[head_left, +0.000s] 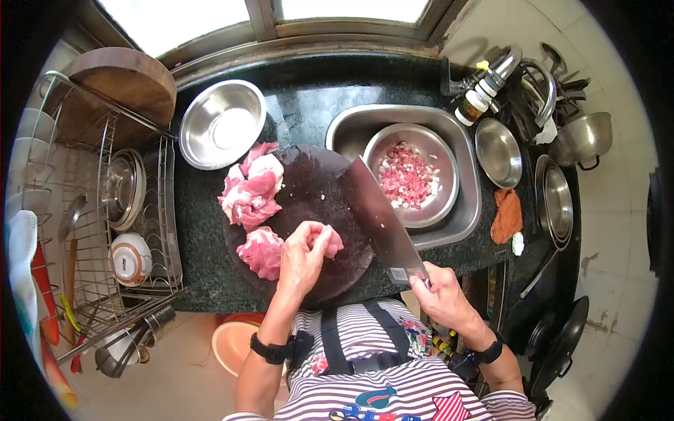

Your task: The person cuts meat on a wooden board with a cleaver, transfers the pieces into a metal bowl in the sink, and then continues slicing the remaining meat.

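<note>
L hand (303, 257) gripping meat (260, 254), gap, R hand (444, 298) w/ cleaver (382, 226) overhanging brd (302, 184)

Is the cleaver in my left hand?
No, your right hand grips the cleaver by its handle, while your left hand is at the meat on the board.
</note>
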`<act>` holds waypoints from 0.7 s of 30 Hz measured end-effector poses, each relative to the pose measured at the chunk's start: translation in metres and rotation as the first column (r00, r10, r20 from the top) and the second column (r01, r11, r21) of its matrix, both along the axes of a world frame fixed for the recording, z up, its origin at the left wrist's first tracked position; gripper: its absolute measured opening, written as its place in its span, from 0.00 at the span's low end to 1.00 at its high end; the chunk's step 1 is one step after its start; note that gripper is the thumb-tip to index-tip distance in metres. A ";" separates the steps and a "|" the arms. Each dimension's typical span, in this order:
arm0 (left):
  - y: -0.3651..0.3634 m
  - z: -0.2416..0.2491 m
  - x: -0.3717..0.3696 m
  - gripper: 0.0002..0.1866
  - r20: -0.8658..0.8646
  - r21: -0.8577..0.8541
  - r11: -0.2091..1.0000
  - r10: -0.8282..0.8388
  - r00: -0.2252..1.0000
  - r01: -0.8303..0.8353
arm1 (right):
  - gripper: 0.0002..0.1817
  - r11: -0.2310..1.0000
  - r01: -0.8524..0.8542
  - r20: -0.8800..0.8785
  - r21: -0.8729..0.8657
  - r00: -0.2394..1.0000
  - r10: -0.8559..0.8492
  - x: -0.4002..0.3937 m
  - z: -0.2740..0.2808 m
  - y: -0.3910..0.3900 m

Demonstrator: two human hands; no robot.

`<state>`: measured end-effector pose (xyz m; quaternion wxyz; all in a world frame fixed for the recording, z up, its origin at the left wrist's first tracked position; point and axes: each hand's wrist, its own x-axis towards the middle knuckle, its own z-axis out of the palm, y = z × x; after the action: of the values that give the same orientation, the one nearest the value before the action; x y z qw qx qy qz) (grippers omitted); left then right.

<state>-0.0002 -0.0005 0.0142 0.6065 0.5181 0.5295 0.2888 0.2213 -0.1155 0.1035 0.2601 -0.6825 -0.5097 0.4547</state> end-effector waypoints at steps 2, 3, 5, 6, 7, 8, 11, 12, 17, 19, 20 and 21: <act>0.002 -0.008 0.004 0.06 -0.205 0.227 0.973 -0.002 0.979 0.050 | 0.05 1.000 -0.020 0.053 0.004 0.998 0.020 -0.001 0.000 0.003; 0.001 -0.011 0.004 0.06 -0.208 0.222 0.974 -0.001 0.978 0.048 | 0.05 1.000 -0.023 0.049 -0.002 0.999 0.023 -0.001 -0.001 0.003; 0.003 -0.011 0.008 0.04 -0.148 0.264 0.964 0.010 0.989 0.030 | 0.05 0.998 -0.062 0.093 -0.007 0.994 0.063 -0.003 -0.004 0.004; 0.005 -0.006 0.007 0.06 -0.221 0.269 0.962 0.009 0.975 0.052 | 0.05 0.998 -0.062 0.085 -0.012 0.994 0.062 -0.005 -0.006 0.003; 0.004 -0.007 0.006 0.06 -0.227 0.264 0.963 0.005 0.974 0.057 | 0.04 0.996 -0.091 0.125 0.017 0.988 0.088 -0.006 -0.008 0.003; 0.003 -0.008 0.005 0.10 -0.234 0.287 0.958 0.058 0.970 0.012 | 0.04 0.992 -0.121 0.164 0.042 0.980 0.112 -0.006 -0.009 0.002; 0.000 -0.009 -0.004 0.18 0.034 0.119 0.984 0.129 0.991 -0.132 | 0.04 0.987 -0.138 0.186 0.085 0.975 0.121 -0.007 -0.022 -0.004; -0.001 -0.011 -0.007 0.19 0.028 0.141 0.979 0.143 0.989 -0.145 | 0.04 0.987 -0.136 0.179 0.082 0.977 0.119 -0.007 -0.023 -0.004; -0.001 -0.010 -0.017 0.18 -0.142 0.083 0.996 -0.004 0.990 0.016 | 0.04 0.981 -0.179 0.262 0.069 0.953 0.155 -0.006 -0.023 -0.004; -0.004 -0.005 -0.010 0.17 -0.175 0.099 0.994 0.053 0.983 -0.036 | 0.04 0.981 -0.181 0.272 0.065 0.949 0.157 -0.006 -0.022 -0.004; -0.006 -0.006 -0.005 0.15 -0.242 0.400 0.916 0.138 0.960 -0.031 | 0.04 0.984 -0.167 0.241 0.069 0.959 0.146 -0.006 -0.021 -0.003; -0.008 -0.003 -0.005 0.15 -0.241 0.399 0.917 0.136 0.961 -0.029 | 0.04 0.986 -0.152 0.211 0.071 0.968 0.134 -0.006 -0.019 -0.003</act>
<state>-0.0048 -0.0082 0.0116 0.4021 0.6394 0.5585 0.3428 0.2157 -0.1185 0.0845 0.2021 -0.6751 -0.6012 0.3768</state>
